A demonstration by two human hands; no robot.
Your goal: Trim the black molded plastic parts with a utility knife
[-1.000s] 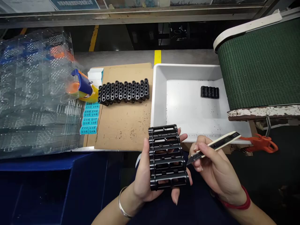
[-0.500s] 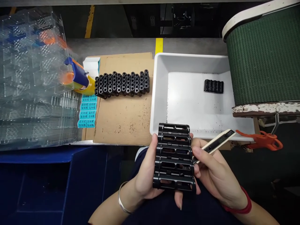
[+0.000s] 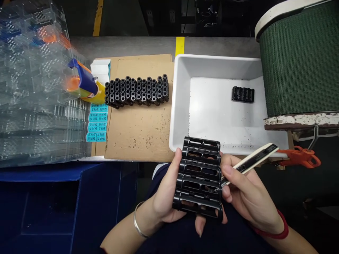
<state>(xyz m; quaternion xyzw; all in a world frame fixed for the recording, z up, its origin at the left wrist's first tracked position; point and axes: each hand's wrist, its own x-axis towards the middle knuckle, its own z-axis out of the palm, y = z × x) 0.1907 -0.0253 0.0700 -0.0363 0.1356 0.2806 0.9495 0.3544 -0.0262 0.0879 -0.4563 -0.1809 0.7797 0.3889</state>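
Head: black frame (image 3: 200, 178) in left hand (image 3: 165, 195)

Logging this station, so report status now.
Left hand grips black moulded part. Right hand holds utility knife, blade beside its edge. Nothing between them.

Yellow floor stripe (image 3: 97, 17), grey ledge (image 3: 217, 46), green woven conveyor belt (image 3: 299, 60), blue plastic bin (image 3: 45, 211)
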